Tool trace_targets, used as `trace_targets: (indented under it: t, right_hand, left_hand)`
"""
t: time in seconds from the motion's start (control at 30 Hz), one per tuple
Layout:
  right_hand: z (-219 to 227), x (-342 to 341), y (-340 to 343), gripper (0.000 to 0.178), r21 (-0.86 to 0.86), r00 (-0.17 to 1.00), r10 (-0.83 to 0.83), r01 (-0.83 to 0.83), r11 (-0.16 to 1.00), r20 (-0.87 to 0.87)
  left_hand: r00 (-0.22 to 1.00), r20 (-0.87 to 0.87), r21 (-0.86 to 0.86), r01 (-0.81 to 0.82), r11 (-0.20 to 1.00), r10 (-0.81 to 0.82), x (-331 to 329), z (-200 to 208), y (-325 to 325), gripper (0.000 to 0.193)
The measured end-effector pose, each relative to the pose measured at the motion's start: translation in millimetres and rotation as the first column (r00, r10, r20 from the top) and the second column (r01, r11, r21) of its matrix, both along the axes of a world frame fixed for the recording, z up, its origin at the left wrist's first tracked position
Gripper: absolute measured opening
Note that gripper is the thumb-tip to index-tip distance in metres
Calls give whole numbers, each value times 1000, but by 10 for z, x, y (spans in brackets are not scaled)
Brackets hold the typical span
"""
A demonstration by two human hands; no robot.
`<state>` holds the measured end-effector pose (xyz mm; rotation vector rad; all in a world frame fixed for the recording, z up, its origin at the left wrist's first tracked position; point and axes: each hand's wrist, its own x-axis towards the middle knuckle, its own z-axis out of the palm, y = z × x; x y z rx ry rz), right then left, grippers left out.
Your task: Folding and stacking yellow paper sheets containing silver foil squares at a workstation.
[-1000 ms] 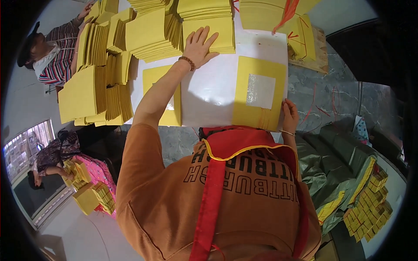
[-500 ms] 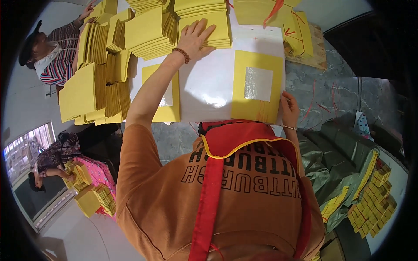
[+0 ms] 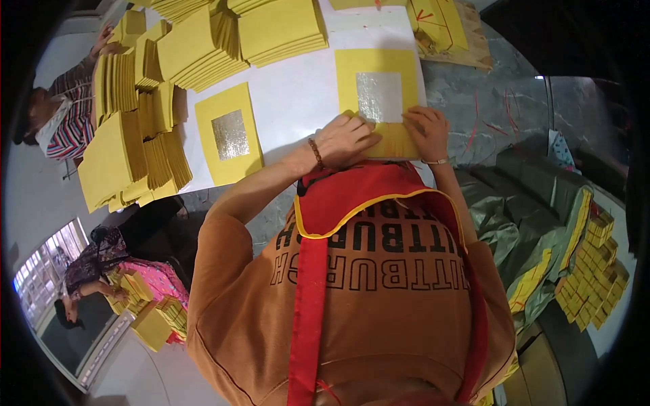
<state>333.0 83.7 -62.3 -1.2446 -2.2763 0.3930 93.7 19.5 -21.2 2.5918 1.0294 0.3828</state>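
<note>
At the table's right near corner lies yellow joss paper (image 3: 345, 63) with a silver foil rectangle in its middle; I cannot tell how many layers it has. Over its left side, near the front, my left hand (image 3: 347, 141) rests with the fingers curled and closed on the paper; a beaded bracelet circles the wrist. Opposite, my right hand (image 3: 429, 132) pinches the right edge, fingers bent and thumb partly hidden. Further left, a second foil-centred joss paper (image 3: 208, 114) lies flat and untouched on the white table (image 3: 291, 95).
Fanned piles of yellow paper (image 3: 189, 49) fill the table's far left. Tied yellow bundles (image 3: 443, 27) sit on a wooden pallet (image 3: 477, 37) at the far right. Two other people handle yellow paper at left. Green sheeting (image 3: 501, 216) and stacked bundles (image 3: 589, 284) lie to my right.
My left hand has left the far pile and come back to the near joss paper. My right hand has moved from beside its edge onto it. The view has shifted.
</note>
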Motion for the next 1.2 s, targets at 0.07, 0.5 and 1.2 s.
trace_targets:
  t: [0.07, 0.5, 1.2]
  right_hand:
    - [-81, 9, 37, 16, -84, 987, 22, -36, 996, -161]
    - [-208, 62, 9, 16, -348, 888, -99, -71, 935, -448]
    - [-234, 52, 45, 21, -446, 859, -184, -57, 893, -479]
  left_hand:
    - [1000, 9, 57, 10, 998, -11, 26, -17, -8, 43]
    - [953, 260, 8, -163, 987, 155, -3, -175, -67, 14]
    - [762, 199, -723, -310, 618, 616, -98, -86, 49, 19]
